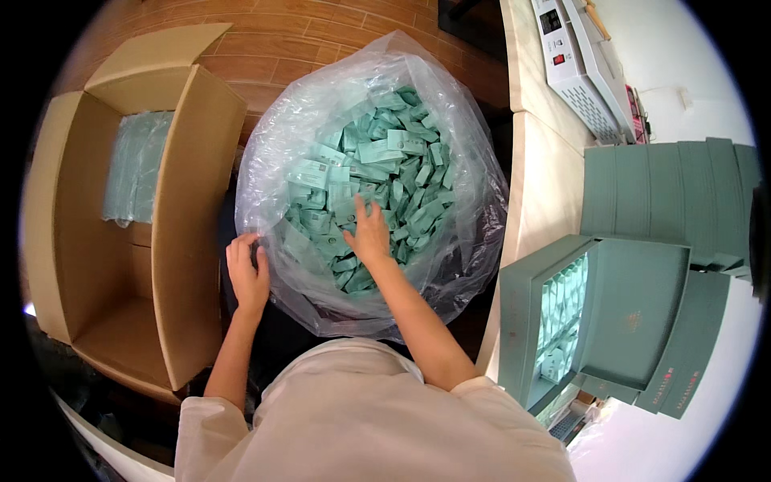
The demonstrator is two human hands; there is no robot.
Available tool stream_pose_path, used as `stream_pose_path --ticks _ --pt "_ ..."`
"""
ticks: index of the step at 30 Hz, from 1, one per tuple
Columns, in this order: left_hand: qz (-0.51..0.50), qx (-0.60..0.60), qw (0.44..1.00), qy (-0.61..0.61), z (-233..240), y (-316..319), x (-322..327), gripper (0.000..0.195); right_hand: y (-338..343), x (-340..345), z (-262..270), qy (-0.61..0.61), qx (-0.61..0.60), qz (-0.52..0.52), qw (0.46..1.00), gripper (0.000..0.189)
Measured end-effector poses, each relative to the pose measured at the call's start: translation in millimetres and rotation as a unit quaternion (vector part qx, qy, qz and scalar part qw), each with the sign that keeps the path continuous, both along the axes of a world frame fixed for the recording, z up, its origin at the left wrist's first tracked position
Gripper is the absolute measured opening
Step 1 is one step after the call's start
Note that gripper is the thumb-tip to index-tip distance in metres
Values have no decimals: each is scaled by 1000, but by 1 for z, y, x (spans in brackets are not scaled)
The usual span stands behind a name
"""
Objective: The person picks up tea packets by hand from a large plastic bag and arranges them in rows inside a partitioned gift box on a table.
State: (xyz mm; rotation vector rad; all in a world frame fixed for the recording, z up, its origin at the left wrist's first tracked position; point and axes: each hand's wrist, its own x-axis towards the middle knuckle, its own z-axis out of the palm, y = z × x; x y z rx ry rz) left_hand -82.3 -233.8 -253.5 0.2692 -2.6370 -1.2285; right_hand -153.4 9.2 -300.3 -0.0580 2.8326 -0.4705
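A large clear plastic bag stands open before me, filled with many small green printed packets. My right hand is inside it, fingers spread on top of the packets near the middle of the heap; whether a fingertip pinches one is hard to see, but nothing is lifted. At the bag's left rim is my left hand, its fingertips at the plastic edge and its thumb apart from the fingers. To the right, an open green gift box holds rows of similar packets under its raised lid.
An open cardboard carton stands at left, with a plastic-wrapped green bundle inside. Along the right runs a pale table bearing a stack of green boxes and a white machine with a red switch. Wood-look flooring shows beyond the bag.
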Motion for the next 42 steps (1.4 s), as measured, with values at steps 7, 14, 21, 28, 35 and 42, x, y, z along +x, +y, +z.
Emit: stream_pose_path --ticks 7,14,21,28,35,42 --pt "-144 -47 982 116 24 43 1 34 17 -16 -43 11 138 69 988 56" --pt "28 541 772 -333 -20 88 -13 47 19 23 17 106 -211 -14 972 46" --pt "88 665 605 -428 -5 73 -33 43 -27 81 71 27 -415 92 905 66" --pt "79 499 770 -390 9 64 -20 42 19 68 -14 -29 -164 16 986 40" --pt "87 548 723 -411 -21 66 -4 45 40 78 -54 1 31 182 983 29" --pt "61 631 658 -407 -22 56 2 36 34 69 -4 41 -357 -153 920 34"
